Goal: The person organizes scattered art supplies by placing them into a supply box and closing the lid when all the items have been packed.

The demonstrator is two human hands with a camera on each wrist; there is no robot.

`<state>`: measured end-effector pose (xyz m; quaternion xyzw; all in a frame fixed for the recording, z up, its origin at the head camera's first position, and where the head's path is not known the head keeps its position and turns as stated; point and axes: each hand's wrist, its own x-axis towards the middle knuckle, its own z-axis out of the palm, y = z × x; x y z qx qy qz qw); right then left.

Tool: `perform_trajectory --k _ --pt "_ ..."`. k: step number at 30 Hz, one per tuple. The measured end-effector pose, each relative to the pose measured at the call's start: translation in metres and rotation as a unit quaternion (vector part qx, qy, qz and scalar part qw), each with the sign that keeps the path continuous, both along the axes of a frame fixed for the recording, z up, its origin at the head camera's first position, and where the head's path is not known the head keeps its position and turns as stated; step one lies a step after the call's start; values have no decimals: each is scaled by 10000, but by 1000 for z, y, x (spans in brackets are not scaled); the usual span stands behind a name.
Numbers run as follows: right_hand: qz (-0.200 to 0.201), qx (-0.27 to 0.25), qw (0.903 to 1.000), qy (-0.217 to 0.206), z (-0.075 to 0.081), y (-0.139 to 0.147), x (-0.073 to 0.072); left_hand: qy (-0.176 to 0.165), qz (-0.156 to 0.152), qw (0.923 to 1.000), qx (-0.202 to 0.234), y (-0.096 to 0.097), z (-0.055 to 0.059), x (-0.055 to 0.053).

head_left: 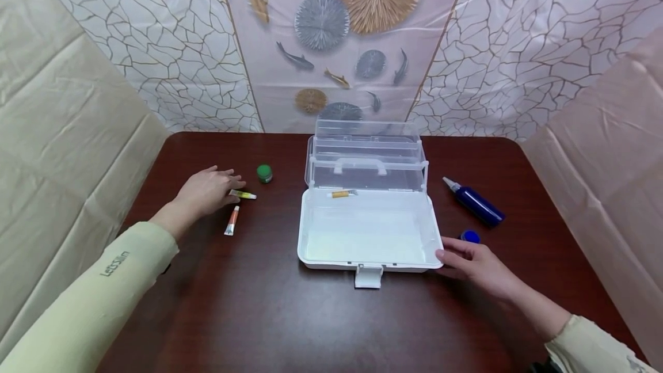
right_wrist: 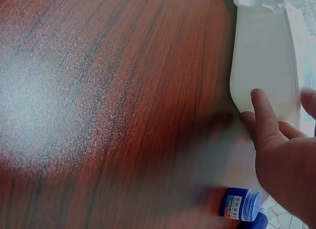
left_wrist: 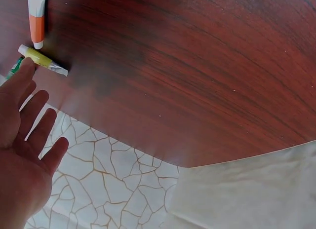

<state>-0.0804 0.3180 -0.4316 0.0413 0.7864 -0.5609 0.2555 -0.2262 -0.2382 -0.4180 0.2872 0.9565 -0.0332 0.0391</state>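
My left hand (head_left: 207,191) is at the left of the table, fingers spread, with a small yellow paint tube (head_left: 243,194) at its thumb and fingertips. In the left wrist view a fingertip overlaps that yellow tube (left_wrist: 42,59); firm contact cannot be told. An orange paint tube (head_left: 232,221) lies just nearer the front. At the right, my right hand (head_left: 479,266) holds the front right corner of a white plastic storage box (head_left: 369,229), thumb at the rim and fingers against the outer wall (right_wrist: 264,56). An ochre paint tube (head_left: 342,194) lies inside, near its back.
The box's clear lid (head_left: 368,148) stands raised behind it, and its white latch (head_left: 369,276) hangs at the front. A green-lidded jar (head_left: 264,174) stands beyond the left hand. A blue bottle (head_left: 475,203) and a blue jar (head_left: 470,237) are right of the box. Draped walls border the table.
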Motion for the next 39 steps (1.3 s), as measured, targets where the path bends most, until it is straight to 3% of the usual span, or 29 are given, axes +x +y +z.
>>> perform_trajectory --k 6,22,39 --pt "-56 -203 9997 -158 0 0 -1 -25 26 9997 -230 -2 0 0" --pt "-314 -379 9978 -455 0 -1 -6 -33 119 9997 -213 -6 -5 -1" --pt "-473 -639 9954 -529 1 1 -3 -67 -82 9997 -203 1 -8 -4"
